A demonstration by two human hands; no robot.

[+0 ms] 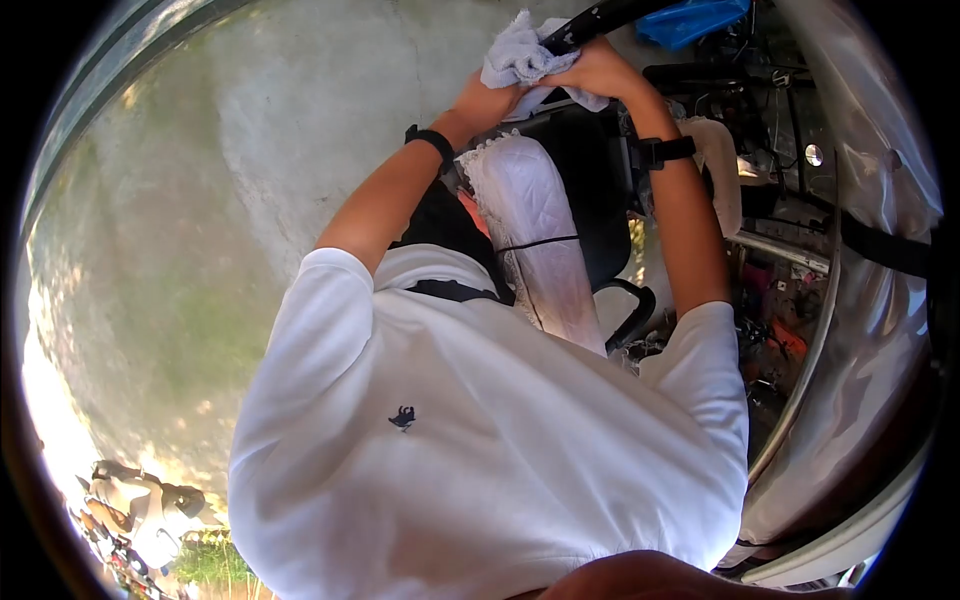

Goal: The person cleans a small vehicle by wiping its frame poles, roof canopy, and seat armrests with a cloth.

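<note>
A pale grey-white cloth point(518, 52) is bunched up against a black bar point(596, 24) with white specks at the top of the view. My right hand point(597, 72) is closed on the cloth beside the bar. From the left, my left hand point(488, 103) grips the lower part of the same cloth, its fingers partly hidden by the folds. Just below my hands lies a long quilted pale cushion point(530, 190) with a lace edge and a black cord around it. A black panel point(585, 185) stands right beside the cushion.
Concrete floor point(270, 130) spreads out on the left. A blue plastic bag point(692, 22) is at the top right, above a cluttered metal frame point(780, 250). Clear plastic sheeting point(885, 310) with a black strap hangs along the right side. Blurred objects point(140, 510) are at the lower left.
</note>
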